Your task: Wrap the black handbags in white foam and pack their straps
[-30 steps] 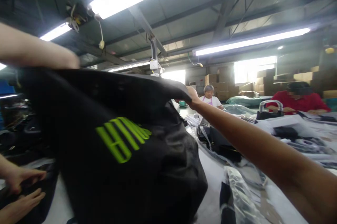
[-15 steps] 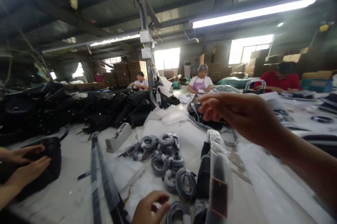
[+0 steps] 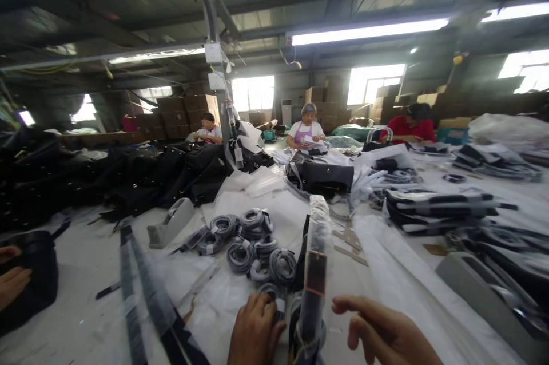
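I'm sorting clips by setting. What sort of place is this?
Probably a bag factory's packing floor: heaps of black bags along a long white table, coiled straps near the person's left hand, stacked cartons, and seated workers behind.

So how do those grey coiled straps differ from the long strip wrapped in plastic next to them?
The coiled straps are grey, rolled into small bundles and heaped loose; the wrapped strip is black, lies stretched out straight and sits in clear plastic with a brown tag. The left hand rests on one coil, while the open right hand is beside the strip, not gripping it. Both lie on the white table.
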A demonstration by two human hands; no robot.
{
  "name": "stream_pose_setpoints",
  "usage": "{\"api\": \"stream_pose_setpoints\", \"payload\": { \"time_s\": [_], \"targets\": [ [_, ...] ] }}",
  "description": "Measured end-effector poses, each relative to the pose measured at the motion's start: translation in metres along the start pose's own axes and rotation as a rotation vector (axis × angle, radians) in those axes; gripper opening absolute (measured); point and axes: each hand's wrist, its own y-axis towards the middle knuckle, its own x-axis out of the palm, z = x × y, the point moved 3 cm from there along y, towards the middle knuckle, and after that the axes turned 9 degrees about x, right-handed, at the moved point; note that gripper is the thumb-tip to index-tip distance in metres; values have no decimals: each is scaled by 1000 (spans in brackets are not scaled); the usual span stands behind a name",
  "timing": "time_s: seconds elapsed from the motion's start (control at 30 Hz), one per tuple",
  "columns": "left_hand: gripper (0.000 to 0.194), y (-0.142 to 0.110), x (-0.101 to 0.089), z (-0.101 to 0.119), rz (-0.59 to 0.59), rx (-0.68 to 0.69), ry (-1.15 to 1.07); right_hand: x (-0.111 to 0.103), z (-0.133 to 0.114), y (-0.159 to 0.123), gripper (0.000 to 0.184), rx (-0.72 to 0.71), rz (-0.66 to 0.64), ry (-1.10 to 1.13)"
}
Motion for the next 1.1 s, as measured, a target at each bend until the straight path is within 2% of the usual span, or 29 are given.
{"api": "stream_pose_setpoints", "payload": {
  "time_s": [0.1, 0.2, 0.27, 0.3, 0.37, 0.4, 0.43, 0.53, 0.6, 0.67, 0.77, 0.83, 0.9, 0.97, 1.03, 1.1],
  "targets": [
    [57, 5, 4, 2, -28, -16, 30, 1, -20, 16, 57, -4, 0, 206],
    [55, 6, -8, -16, -24, -52, 4, 0, -44, 30, 63, -2, -78, 439],
    [49, 6, -32, -30, 11, -81, -121, 2, -58, 35, 59, 15, -160, 572],
    [51, 6, -48, -33, 62, -109, -256, 3, -64, 37, 56, 17, -195, 626],
    [67, 5, -87, -31, 247, -233, -770, 5, -75, 40, 51, 1, -256, 699],
    [70, 4, -106, -22, 311, -288, -952, 6, -79, 42, 50, -18, -282, 723],
    [69, 5, -126, -8, 338, -285, -1057, 6, -83, 43, 49, -40, -302, 743],
    [59, 16, -172, 53, 263, -159, -1135, 7, -91, 50, 47, -96, -317, 783],
    [52, 27, -191, 94, 226, -75, -1129, 6, -93, 57, 48, -111, -315, 797],
    [47, 40, -200, 124, 223, -33, -1101, 6, -92, 63, 51, -124, -320, 801],
    [49, 60, -206, 145, 214, 28, -948, 8, -89, 71, 55, -147, -319, 800],
    [48, 72, -212, 148, 276, 168, -625, 9, -86, 75, 57, -153, -325, 823],
    [41, 78, -222, 153, 424, 456, -114, 10, -84, 77, 57, -154, -348, 872],
    [34, 76, -226, 161, 527, 820, 396, 11, -83, 77, 58, -136, -391, 945],
    [33, 72, -225, 170, 486, 1108, 694, 12, -82, 76, 61, -83, -451, 1038],
    [32, 71, -223, 179, 393, 1253, 799, 13, -82, 77, 60, -24, -518, 1112]
  ]
}}
